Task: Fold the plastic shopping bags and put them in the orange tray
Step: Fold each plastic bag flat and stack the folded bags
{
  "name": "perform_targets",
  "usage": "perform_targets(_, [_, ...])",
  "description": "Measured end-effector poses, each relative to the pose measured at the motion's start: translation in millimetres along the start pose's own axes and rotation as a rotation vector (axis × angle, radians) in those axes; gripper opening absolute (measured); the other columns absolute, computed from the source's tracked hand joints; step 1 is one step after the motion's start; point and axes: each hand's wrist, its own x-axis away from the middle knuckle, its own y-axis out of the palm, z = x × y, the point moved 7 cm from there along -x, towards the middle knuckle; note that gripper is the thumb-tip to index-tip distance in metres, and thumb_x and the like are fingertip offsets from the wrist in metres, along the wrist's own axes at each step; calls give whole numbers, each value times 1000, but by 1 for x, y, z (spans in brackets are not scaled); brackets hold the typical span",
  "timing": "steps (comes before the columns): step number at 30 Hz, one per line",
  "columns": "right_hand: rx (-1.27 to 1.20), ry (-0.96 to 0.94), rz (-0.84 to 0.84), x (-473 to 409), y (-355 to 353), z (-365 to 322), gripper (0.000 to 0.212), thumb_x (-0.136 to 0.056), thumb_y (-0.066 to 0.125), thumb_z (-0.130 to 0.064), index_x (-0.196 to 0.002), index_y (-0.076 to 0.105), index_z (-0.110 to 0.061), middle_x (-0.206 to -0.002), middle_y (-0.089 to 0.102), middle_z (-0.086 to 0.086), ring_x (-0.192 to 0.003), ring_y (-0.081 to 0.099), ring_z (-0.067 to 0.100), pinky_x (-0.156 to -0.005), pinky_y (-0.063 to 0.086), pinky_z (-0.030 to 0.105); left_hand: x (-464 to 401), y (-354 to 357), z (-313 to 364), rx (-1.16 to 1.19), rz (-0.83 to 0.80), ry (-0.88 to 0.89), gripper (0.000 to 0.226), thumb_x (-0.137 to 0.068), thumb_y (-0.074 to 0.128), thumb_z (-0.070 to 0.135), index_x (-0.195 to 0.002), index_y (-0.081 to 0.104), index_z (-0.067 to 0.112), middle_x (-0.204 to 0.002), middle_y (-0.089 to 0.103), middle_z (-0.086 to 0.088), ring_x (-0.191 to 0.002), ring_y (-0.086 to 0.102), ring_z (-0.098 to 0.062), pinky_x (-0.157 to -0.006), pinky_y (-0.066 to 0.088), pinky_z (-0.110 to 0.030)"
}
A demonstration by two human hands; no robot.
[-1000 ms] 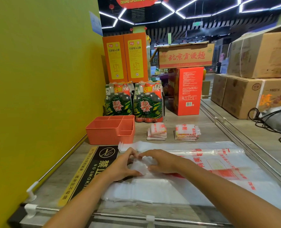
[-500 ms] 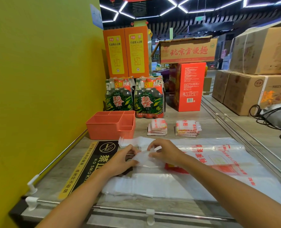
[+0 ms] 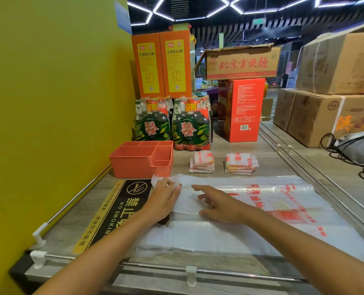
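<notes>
A large clear plastic shopping bag [image 3: 262, 209] with red print lies spread flat across the wooden shelf. My left hand [image 3: 164, 199] presses flat on the bag's left handle end, fingers straight. My right hand [image 3: 219, 204] rests on the bag just right of it, fingers spread and extended. The orange tray [image 3: 134, 165], divided into compartments, stands behind the bag at the left and shows nothing inside. Two stacks of folded bags [image 3: 202, 162] [image 3: 239, 163] lie on the shelf right of the tray.
A yellow wall [image 3: 49, 124] borders the left. Bottle packs [image 3: 189, 124], orange cartons [image 3: 161, 64] and a red box [image 3: 240, 109] stand behind. Cardboard boxes [image 3: 326, 103] and cables [image 3: 347, 152] sit on the right. A metal rail [image 3: 198, 270] runs along the front edge.
Both hands let go of the bunched bag edge and moved apart. The left slid up to the handle end; the right opened flat on the bag. The camera tilted slightly down.
</notes>
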Motion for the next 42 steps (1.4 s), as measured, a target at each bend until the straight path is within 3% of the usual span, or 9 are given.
perform_targets(4, [-10,14,8,4,4,2,76,-95,68,-27,-157,24,-33,-157,36,-6,-138,42,9,-110,42,27,3,10,13,65,-67,-8,38,-100,57,38,-135,51,25,-112,43,3,-91,46,-4,-86,39,-21])
perform_targets(8, [13,27,-10,5,7,9,74,-95,66,-33,-156,24,-37,-157,38,-2,-136,45,14,-110,44,32,10,8,12,138,-117,-2,56,-83,76,50,-125,45,31,-116,48,10,-96,53,-4,-83,47,-17])
perform_targets(14, [13,-18,36,5,-1,11,76,-94,66,-27,-156,24,-37,-161,28,-11,-140,38,12,-105,41,24,27,4,5,-29,-261,162,30,-93,64,50,-120,62,36,-141,46,21,-137,32,5,-116,29,-25])
perform_targets(19, [190,-109,-17,5,7,5,52,-98,60,-32,-148,46,-38,-159,29,-19,-142,30,3,-113,29,23,36,4,0,-70,-303,120,43,-99,56,47,-141,54,37,-151,37,20,-142,22,5,-118,18,-23])
perform_targets(24, [179,-82,-52,7,8,9,45,-100,58,-35,-144,51,-36,-158,36,-17,-135,47,10,-110,36,26,38,-11,-4,-55,-109,-47,44,-99,57,36,-141,47,40,-128,54,16,-124,39,-8,-106,39,-30])
perform_targets(27, [183,-88,-53,8,8,8,45,-100,57,-34,-145,51,-34,-157,37,-17,-137,42,8,-112,35,26,37,-11,-7,60,-127,-150,42,-97,59,28,-135,49,43,-105,62,11,-106,54,-17,-90,51,-31])
perform_targets(31, [185,-79,-58,9,7,10,46,-100,57,-36,-145,49,-35,-157,37,-17,-139,40,8,-115,34,29,38,-13,6,284,-133,-225,25,-101,56,16,-113,56,39,-101,61,5,-85,56,-11,-71,44,-15])
perform_targets(35, [154,-48,-35,10,4,13,50,-98,60,-37,-146,46,-38,-156,38,-18,-139,39,8,-114,32,27,41,-14,8,700,-59,-431,41,-95,66,9,-134,55,17,-120,66,-5,-104,69,-21,-94,56,-31])
perform_targets(42, [106,-16,-20,12,-1,15,51,-95,65,-35,-143,48,-38,-147,48,-14,-124,50,7,-101,40,23,33,12,33,1125,25,-587,34,-92,71,15,-122,64,0,-111,75,-13,-102,73,-21,-81,58,-26])
